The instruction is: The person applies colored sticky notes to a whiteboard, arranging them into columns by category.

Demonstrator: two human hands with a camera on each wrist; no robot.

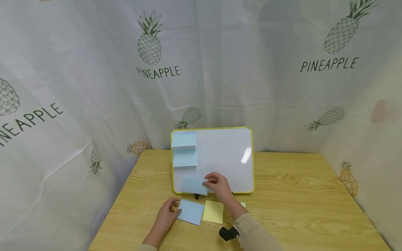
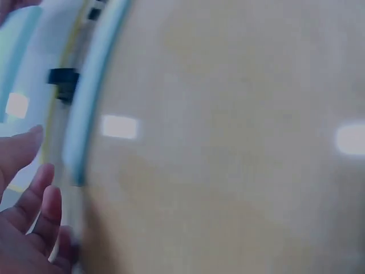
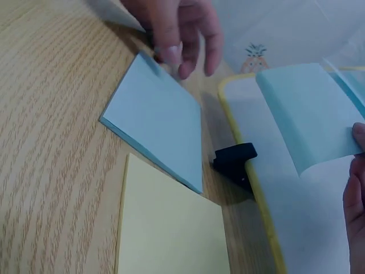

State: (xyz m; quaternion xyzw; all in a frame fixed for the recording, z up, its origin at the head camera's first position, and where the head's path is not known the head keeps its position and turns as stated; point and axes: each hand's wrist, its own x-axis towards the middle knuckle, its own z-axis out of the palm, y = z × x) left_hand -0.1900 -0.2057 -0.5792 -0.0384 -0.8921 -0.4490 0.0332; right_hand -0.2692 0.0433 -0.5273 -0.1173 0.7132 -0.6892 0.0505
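My right hand (image 1: 219, 188) pinches a light blue sticky note (image 1: 194, 185) by its right edge, in front of the whiteboard's lower left part. In the right wrist view the held note (image 3: 311, 117) curls at its free end. Two more blue sticky notes, an upper one (image 1: 184, 139) and a lower one (image 1: 185, 157), are stuck on the whiteboard (image 1: 224, 157) at its upper left. Beside the left edge of a blue sticky note pad (image 1: 191, 211) is my left hand (image 1: 166, 214). Its fingers are loosely bent and grip nothing; the left wrist view shows them spread apart.
A yellow sticky note pad (image 1: 213, 212) lies right of the blue pad on the wooden table (image 1: 289, 195). Small black feet (image 3: 235, 162) support the yellow-framed board. Part of a pale green piece (image 1: 243, 204) shows behind my right forearm. A pineapple-print curtain (image 1: 232, 69) hangs behind.
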